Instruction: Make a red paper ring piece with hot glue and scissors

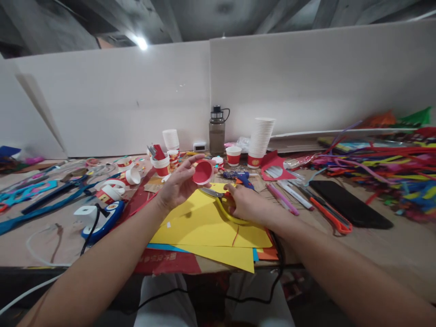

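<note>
1. Head view: the left hand (179, 186) is raised over the table, its fingers clamped around a small red cup (203, 172) whose mouth faces the camera.
2. The right hand (248, 205) grips the yellow handles of the scissors (218, 200), which rest on yellow paper (200, 227).
3. The hands are apart, with the cup just above the blades.
4. A blue glue gun (240, 177) lies just behind the right hand.

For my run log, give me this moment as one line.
left hand: holds red cup | right hand: holds yellow-handled scissors | beneath: yellow paper
</note>
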Available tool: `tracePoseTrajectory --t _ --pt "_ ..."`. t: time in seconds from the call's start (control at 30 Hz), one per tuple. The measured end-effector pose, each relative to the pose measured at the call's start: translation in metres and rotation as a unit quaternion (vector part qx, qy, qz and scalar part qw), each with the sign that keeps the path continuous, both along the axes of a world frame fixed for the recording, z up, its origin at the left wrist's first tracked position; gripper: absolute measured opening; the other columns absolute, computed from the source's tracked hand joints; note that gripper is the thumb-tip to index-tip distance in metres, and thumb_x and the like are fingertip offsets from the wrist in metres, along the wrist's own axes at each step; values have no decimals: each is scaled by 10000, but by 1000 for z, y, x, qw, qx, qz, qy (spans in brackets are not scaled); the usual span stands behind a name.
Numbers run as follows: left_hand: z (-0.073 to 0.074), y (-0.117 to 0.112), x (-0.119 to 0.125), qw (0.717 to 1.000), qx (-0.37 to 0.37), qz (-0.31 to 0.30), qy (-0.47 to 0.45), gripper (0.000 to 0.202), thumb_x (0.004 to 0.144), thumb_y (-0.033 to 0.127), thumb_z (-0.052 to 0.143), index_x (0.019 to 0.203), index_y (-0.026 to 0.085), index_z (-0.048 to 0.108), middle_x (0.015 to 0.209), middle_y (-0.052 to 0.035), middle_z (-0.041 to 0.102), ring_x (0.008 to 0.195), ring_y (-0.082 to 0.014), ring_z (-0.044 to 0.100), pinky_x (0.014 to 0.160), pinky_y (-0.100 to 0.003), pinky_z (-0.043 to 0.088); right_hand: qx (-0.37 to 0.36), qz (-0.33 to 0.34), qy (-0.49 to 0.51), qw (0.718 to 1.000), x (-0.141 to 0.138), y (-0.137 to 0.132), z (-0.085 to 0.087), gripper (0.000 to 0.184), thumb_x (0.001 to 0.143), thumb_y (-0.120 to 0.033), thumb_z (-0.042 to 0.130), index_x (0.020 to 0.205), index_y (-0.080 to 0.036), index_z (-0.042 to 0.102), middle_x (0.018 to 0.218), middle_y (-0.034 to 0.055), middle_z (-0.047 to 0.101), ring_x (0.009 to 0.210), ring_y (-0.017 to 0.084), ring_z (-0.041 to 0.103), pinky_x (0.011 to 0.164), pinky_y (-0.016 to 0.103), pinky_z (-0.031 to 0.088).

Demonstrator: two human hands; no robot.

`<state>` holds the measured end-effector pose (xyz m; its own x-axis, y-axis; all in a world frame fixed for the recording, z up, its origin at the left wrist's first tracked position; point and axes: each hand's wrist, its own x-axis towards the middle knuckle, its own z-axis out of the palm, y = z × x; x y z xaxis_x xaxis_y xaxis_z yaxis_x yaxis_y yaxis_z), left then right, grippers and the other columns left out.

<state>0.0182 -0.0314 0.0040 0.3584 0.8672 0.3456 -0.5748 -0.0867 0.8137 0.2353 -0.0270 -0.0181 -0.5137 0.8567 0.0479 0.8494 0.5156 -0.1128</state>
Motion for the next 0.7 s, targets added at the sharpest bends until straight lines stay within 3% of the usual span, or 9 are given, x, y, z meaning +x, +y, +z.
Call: tracePoseTrajectory --t 0.1,0.23,0.43,0.57,0.7 --pt "6 -2 -3 999 -12 -12 -37 434 787 229 524 1214 158 562 1192 -159 651 1076 -309 634 634 -323 571 2 -26 69 997 0 3 -8 553 731 -253 614 1256 -122 500 889 114 689 727 207 619 576 257 372" --pt "8 -4 -4 996 -37 -37 -68 412 742 245 512 1127 139 613 1066 -163 694 978 -310 669 593 -320 535 38 -68 202 976 2 11 -6 416 715 -248 629 1118 -159 573 918 88 669 730 176 583 609 252 390" --pt "2 -1 -1 995 -57 -46 -70 341 762 286 541 1047 129 641 984 -153 709 870 -273 689 570 -297 510 -13 -63 467 882 4 18 6 506 687 -236 629 1182 -175 536 765 -4 591 681 150 544 611 258 432" --pt "-7 4 4 998 -53 4 -41 256 811 294 584 1023 159 634 964 -116 711 845 -220 691 562 -248 506 -29 -6 522 852 5 14 4 387 739 -323 637 1090 -167 584 814 16 602 724 165 573 662 294 481" --pt "-13 8 8 996 4 93 8 233 796 242 649 1018 173 632 953 -89 710 858 -210 696 574 -229 513 -108 29 570 814 2 6 4 455 738 -336 653 1155 -186 554 871 35 627 774 200 638 704 344 520"
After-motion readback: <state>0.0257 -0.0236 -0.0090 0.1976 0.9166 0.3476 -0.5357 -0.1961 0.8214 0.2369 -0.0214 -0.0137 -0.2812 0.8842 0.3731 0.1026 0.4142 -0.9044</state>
